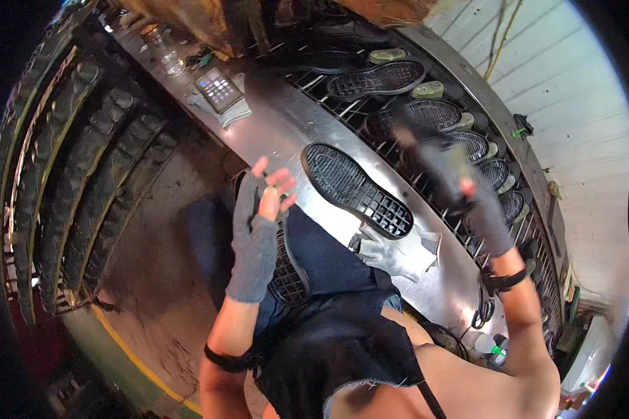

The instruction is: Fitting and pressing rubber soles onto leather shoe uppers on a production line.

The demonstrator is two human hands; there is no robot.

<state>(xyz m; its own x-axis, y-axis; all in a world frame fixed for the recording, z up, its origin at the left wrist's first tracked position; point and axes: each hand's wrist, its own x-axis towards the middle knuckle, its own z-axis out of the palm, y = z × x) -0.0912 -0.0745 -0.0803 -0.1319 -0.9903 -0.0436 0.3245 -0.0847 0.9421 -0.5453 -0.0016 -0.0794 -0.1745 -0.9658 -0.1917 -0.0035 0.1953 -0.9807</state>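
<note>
My left hand (258, 216), in a grey fingerless glove, is held over my lap with its fingers apart and nothing in them. A black shoe sole (288, 272) rests on my thigh just beside that hand, partly hidden by it. On the metal bench in front of me lies another black shoe sole (356, 188), its gridded side up. My right hand (479, 199), also gloved in grey, reaches out over the rack on the right. It is smeared by motion, with a dark blurred shape (423, 146) at its fingers, so its grip cannot be made out.
A wire rack (349, 112) along the bench's far side carries several black soles. White work gloves (398, 253) lie on the metal bench (461, 279). A phone (219, 91) sits on a cloth by a glass jar (168, 61). Shelves of dark shoes (112, 112) stand on the left.
</note>
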